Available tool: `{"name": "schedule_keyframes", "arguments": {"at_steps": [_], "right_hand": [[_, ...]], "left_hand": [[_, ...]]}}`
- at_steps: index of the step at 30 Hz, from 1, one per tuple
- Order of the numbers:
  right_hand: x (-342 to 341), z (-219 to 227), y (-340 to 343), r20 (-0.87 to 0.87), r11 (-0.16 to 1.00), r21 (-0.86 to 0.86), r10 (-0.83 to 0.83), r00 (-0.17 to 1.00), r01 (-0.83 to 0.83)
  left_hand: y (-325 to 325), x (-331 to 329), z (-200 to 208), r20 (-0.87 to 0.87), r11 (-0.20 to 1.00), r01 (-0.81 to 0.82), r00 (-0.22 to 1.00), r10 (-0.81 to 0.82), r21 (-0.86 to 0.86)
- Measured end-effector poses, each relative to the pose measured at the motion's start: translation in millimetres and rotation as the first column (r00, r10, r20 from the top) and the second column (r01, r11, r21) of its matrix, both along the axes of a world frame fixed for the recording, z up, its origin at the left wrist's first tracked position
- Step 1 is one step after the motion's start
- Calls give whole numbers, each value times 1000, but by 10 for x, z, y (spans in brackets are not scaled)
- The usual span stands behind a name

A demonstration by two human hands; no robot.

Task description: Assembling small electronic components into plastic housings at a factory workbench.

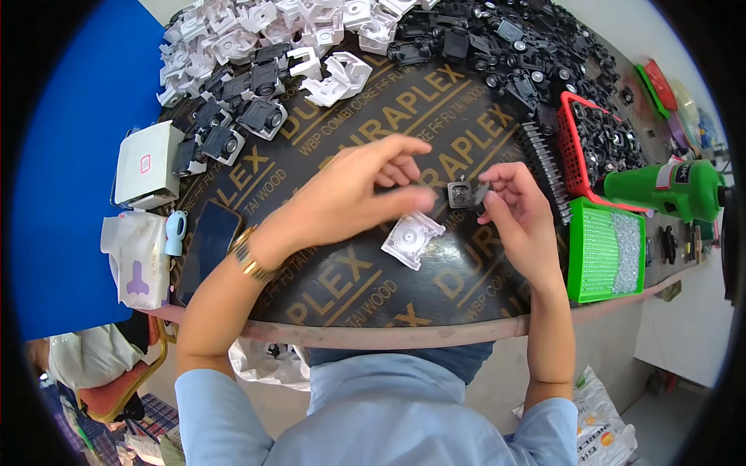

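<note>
My right hand (522, 213) pinches a small black plastic part (465, 194) with a square grey-rimmed face, held just above the dark table. To its left my left hand (369, 186) hovers with fingers apart and thumb blurred, nothing visible in it. Just below the left thumb lies a white plastic housing (414, 239) with a round feature in its middle. It rests on the tabletop, apart from the black part.
White housings (256, 31) and black parts (536, 46) are heaped at the back. Assembled black-and-white units (221, 144) stand at left, near a phone (210, 241) and white box (148, 167). On the right are a red basket (571, 155), green screw tray (576, 264) and green power tool (668, 190).
</note>
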State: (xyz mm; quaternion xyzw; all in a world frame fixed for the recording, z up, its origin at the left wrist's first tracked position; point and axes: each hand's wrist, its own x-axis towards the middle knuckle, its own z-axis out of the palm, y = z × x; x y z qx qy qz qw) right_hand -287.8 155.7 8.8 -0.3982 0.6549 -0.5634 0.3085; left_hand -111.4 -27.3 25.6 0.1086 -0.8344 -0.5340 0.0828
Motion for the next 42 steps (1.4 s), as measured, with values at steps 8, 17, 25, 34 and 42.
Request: {"name": "schedule_keyframes", "arguments": {"at_steps": [8,17,25,34,42], "right_hand": [[156,77,12,-116,987,9,159,981,-159],[268,13,-90,-494,947,-53,252,832,-318],[250,-58,-116,-556,920,-80,278,783,-384],[313,-54,-68,-578,938,-75,235,782,-337],[389,-55,-61,-706,939,-113,154,691,-325]], "left_hand": [[191,371,-194,1,945,87,996,-92,-315],[121,357,-186,25,960,111,994,-108,-256],[80,361,-210,55,939,160,987,-151,-305],[247,398,-228,-20,954,79,996,-89,-290],[220,387,-263,-45,988,36,998,-43,-150]]}}
